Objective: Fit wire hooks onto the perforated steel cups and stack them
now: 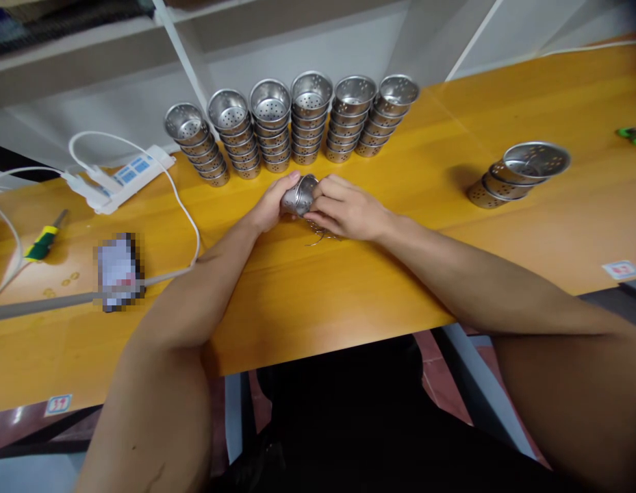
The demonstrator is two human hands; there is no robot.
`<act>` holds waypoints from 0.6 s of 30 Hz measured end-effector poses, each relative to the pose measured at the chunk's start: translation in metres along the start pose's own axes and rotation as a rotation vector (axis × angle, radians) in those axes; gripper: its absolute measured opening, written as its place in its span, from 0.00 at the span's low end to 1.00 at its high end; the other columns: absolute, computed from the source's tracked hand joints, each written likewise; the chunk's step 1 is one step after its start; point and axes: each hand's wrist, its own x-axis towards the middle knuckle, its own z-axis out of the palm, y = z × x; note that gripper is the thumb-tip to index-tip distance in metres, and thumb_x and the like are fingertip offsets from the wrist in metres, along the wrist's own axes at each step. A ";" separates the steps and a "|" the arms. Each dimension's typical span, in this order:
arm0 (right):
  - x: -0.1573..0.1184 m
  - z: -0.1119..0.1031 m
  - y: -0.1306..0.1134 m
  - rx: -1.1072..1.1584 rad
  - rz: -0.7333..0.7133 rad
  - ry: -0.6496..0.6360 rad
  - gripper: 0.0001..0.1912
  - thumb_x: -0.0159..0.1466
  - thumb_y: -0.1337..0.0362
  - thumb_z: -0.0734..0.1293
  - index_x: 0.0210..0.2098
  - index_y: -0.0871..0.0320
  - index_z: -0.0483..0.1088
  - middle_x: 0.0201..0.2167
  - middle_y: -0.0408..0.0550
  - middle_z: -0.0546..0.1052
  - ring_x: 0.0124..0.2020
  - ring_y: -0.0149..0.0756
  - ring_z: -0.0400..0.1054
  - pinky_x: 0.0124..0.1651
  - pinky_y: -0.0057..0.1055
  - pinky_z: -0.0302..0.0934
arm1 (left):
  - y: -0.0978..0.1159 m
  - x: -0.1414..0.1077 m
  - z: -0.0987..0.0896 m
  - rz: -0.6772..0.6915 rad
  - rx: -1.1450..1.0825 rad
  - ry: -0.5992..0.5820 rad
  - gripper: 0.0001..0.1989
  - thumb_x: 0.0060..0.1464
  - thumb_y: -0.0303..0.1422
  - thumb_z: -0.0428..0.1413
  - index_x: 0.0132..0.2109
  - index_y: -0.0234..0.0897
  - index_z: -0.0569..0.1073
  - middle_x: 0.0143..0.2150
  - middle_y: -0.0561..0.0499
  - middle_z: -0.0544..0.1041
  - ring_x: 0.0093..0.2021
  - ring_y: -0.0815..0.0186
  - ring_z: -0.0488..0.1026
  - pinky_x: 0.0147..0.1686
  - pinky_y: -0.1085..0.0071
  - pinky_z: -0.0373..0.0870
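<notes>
Between my hands, above the wooden table, a small perforated metal cup (297, 197) lies tilted on its side. My left hand (273, 204) is wrapped round its left side. The fingers of my right hand (343, 207) are pinched together at the cup's right end; what they grip there is too small to make out. Several thin metal wires (324, 231) lie on the table just under my right hand. Behind my hands stand several stacks of nested perforated metal cups (311, 96) in a row.
A shorter, leaning cup stack (517, 174) stands at the right. To the left are a white power strip (135, 179) with cables, a green-yellow screwdriver (42, 242) and a blurred phone (118, 272). Green items (632, 135) lie at the far right edge.
</notes>
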 end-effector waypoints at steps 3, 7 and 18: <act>0.000 0.002 0.002 0.033 -0.042 0.054 0.22 0.95 0.45 0.63 0.57 0.51 0.84 0.53 0.57 0.80 0.56 0.54 0.77 0.63 0.56 0.78 | 0.003 0.000 0.004 -0.013 -0.054 -0.058 0.44 0.80 0.79 0.54 0.43 0.42 0.82 0.32 0.49 0.78 0.31 0.61 0.81 0.27 0.66 0.69; 0.006 0.001 -0.008 0.087 -0.108 0.173 0.17 0.95 0.48 0.69 0.53 0.52 0.80 0.51 0.54 0.80 0.52 0.49 0.78 0.60 0.50 0.79 | 0.009 -0.004 0.009 -0.038 -0.107 -0.098 0.47 0.82 0.79 0.47 0.42 0.40 0.80 0.31 0.49 0.75 0.26 0.66 0.69 0.26 0.65 0.58; 0.000 -0.017 -0.022 0.249 0.031 0.256 0.16 0.90 0.47 0.76 0.50 0.51 0.81 0.45 0.51 0.83 0.46 0.46 0.79 0.53 0.46 0.79 | 0.011 -0.002 -0.003 -0.034 -0.184 0.141 0.37 0.82 0.73 0.55 0.56 0.43 0.84 0.35 0.51 0.81 0.31 0.60 0.82 0.31 0.67 0.71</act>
